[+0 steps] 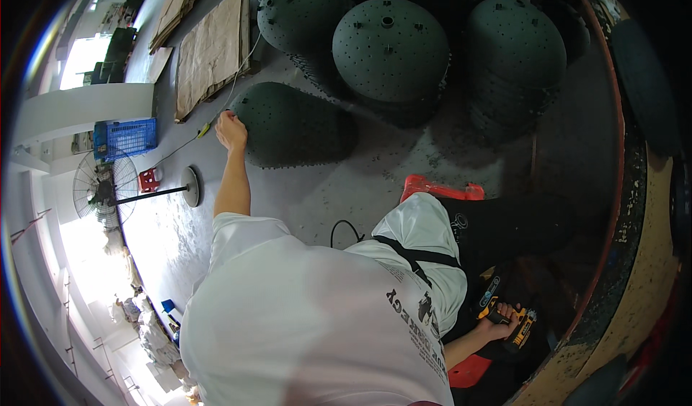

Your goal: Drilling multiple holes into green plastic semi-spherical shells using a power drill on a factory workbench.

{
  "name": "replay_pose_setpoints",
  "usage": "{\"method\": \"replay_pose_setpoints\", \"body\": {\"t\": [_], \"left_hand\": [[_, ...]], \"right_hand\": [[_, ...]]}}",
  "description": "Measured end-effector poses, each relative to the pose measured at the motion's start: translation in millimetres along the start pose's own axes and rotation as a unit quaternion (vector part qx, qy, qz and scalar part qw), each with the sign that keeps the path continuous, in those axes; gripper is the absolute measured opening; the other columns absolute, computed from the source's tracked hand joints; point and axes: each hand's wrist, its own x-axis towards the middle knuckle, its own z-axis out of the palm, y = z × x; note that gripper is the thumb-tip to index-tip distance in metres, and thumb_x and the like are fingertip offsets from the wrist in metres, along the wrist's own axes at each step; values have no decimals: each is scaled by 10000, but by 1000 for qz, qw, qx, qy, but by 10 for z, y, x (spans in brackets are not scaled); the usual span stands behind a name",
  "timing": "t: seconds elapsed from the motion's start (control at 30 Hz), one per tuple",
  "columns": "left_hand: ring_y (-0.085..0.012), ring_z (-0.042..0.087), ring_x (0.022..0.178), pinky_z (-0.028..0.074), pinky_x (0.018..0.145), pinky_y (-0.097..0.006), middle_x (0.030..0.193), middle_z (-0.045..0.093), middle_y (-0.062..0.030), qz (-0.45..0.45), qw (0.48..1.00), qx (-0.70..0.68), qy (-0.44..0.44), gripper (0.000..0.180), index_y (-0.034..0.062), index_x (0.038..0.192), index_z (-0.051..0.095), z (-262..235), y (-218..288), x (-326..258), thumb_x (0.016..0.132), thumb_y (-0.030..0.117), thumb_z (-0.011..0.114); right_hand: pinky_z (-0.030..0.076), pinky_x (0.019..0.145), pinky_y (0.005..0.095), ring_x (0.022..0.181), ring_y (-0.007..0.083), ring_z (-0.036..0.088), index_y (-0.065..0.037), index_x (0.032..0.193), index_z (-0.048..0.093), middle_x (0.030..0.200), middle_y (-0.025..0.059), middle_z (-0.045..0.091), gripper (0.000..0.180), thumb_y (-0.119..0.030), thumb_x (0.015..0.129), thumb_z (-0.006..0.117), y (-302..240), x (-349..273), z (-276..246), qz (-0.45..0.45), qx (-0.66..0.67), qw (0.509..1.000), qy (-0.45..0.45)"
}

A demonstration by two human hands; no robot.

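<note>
My left hand (232,130) reaches out to the left end of a dark green, hole-dotted rounded shell (295,125) on the floor. Its fingers are curled together beside the shell's edge, where a thin cable (234,82) also passes. What they pinch, if anything, is too small to tell. Low on the right, my right hand (499,327) is wrapped around the grip of a yellow and black cordless drill (520,332), held beside my leg and away from the shells.
Stacks of similar dark green shells (389,49) stand ahead. Flattened cardboard (211,53) lies at the far left, near a blue crate (131,138) and a standing fan (104,186). A red plastic stool (443,188) is by my legs. A worn ledge (626,262) borders the right.
</note>
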Motion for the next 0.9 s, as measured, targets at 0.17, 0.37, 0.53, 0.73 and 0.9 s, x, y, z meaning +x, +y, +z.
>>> {"method": "replay_pose_setpoints", "body": {"t": [0.17,0.37,0.53,0.73,0.9], "left_hand": [[-368,573,1143,447,972,-462,1114,685,-201,-22,999,40,-22,291,100,1198,621,-10,136,-47,936,192,533],[-400,531,1212,429,1005,-487,1159,669,-232,-37,995,64,-71,358,95,1264,586,-42,157,12,940,203,476],[-405,478,1282,401,1049,-487,1245,631,-244,-39,992,59,-101,414,99,1333,529,-7,115,81,936,196,463],[-406,440,1319,368,1090,-482,1282,611,-245,-44,987,74,-136,472,113,1371,478,2,57,172,904,176,502],[-414,429,1318,374,1087,-476,1315,585,-252,-66,985,40,-152,542,120,1365,451,-6,115,135,839,132,583]], "right_hand": [[347,596,276,614,120,354,-6,1140,519,688,7,356,255,-96,904,486,11,2,-7,8,-8,1000,-8],[351,621,298,637,128,355,23,1161,511,691,14,371,275,-93,914,479,5,16,-43,17,8,999,-42],[346,610,278,612,114,339,-17,1150,515,677,1,342,258,-90,904,488,36,-5,28,15,-1,1000,-17],[352,621,280,616,113,353,-13,1166,509,675,2,357,270,-105,914,485,36,-14,61,7,-11,1000,1],[365,642,295,638,130,384,20,1154,528,690,21,396,274,-109,916,485,43,29,33,2,8,1000,-15]]}}
